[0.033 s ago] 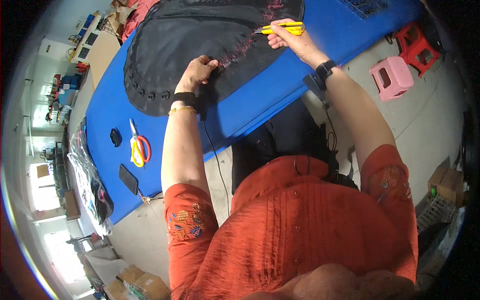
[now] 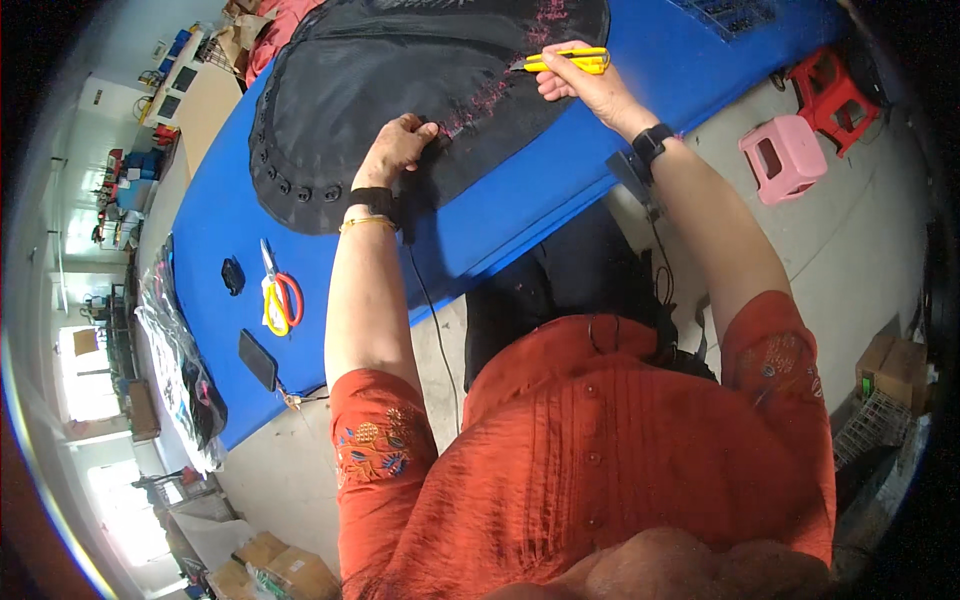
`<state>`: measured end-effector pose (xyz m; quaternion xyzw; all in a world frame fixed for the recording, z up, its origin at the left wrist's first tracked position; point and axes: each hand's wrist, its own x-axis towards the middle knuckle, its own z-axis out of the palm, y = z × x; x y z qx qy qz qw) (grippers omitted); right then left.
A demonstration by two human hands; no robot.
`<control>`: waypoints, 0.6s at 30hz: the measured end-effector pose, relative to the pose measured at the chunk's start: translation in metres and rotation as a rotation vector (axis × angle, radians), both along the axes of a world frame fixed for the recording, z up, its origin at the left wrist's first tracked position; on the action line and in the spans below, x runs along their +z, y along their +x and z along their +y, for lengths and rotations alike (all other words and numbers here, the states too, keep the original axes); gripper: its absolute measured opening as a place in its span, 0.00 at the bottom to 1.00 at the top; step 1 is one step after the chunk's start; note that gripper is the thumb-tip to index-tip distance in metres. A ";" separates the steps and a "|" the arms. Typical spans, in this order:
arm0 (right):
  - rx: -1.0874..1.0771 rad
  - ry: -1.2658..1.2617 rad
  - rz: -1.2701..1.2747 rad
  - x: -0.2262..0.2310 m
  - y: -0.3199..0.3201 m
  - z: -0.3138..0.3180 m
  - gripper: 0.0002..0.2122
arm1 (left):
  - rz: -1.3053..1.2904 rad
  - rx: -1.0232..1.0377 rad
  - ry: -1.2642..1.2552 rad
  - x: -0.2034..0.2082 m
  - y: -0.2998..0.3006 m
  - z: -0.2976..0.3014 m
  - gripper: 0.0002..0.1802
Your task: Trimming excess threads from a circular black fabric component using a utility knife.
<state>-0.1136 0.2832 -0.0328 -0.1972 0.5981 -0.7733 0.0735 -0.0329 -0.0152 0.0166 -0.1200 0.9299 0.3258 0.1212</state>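
A large rounded piece of black fabric lies on the blue table, with loose pink-red thread bits scattered along a line across it. My left hand is closed at the near end of that line, thumb and fingers pinching the fabric; the exact grip is partly hidden. Further right, my right hand holds a pair of yellow thread snips just above the fabric. Their metal tip points left, close to the far part of the thread line. Round dark eyelets or buttons run along the fabric's left edge.
On the blue table to the left lie scissors with red and yellow handles, a phone and a small black object. A plastic-wrapped bundle borders the table. Pink and red stools stand on the floor at right.
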 end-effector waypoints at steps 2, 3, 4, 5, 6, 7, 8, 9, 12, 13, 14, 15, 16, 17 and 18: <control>0.007 -0.001 0.001 0.002 0.001 -0.001 0.17 | 0.009 0.007 -0.010 -0.001 -0.001 0.000 0.21; 0.007 -0.010 -0.014 0.000 0.001 -0.001 0.17 | -0.004 0.012 -0.027 0.001 -0.002 0.003 0.21; 0.008 -0.020 -0.030 -0.001 0.000 0.000 0.17 | -0.017 0.017 -0.045 0.002 -0.002 0.005 0.21; 0.029 -0.002 -0.052 -0.001 -0.001 0.003 0.18 | -0.032 0.031 -0.062 0.005 -0.002 0.008 0.21; 0.033 -0.010 -0.054 -0.001 -0.001 0.001 0.18 | -0.020 0.033 -0.064 0.004 -0.002 0.005 0.21; 0.030 -0.014 -0.057 -0.001 0.000 -0.001 0.18 | -0.019 0.032 -0.057 0.002 -0.001 0.002 0.21; 0.027 -0.018 -0.060 -0.001 0.001 -0.004 0.18 | -0.017 0.031 -0.051 0.001 -0.001 -0.001 0.21; 0.028 -0.013 -0.073 0.000 0.002 -0.003 0.17 | -0.028 0.025 -0.069 0.003 -0.001 0.001 0.21; -0.016 -0.031 -0.073 0.001 0.003 0.000 0.15 | -0.034 0.026 -0.066 0.005 -0.001 0.007 0.21; 0.027 -0.015 -0.074 0.001 0.002 0.003 0.16 | -0.033 0.028 -0.063 0.006 -0.001 0.008 0.21; 0.022 -0.019 -0.070 0.000 0.001 0.003 0.16 | -0.029 0.023 -0.068 0.008 0.000 0.008 0.21; 0.022 -0.026 -0.075 0.000 0.002 0.001 0.16 | -0.021 0.013 -0.064 0.007 -0.001 0.005 0.20; 0.021 -0.033 -0.079 0.001 0.002 0.000 0.16 | -0.013 0.003 -0.059 0.006 -0.001 0.003 0.20; 0.020 -0.034 -0.084 0.001 0.003 0.000 0.15 | 0.006 -0.005 -0.052 0.004 -0.001 0.002 0.20; 0.015 -0.038 -0.079 0.000 0.003 0.000 0.15 | 0.012 -0.009 -0.055 0.002 -0.001 0.001 0.20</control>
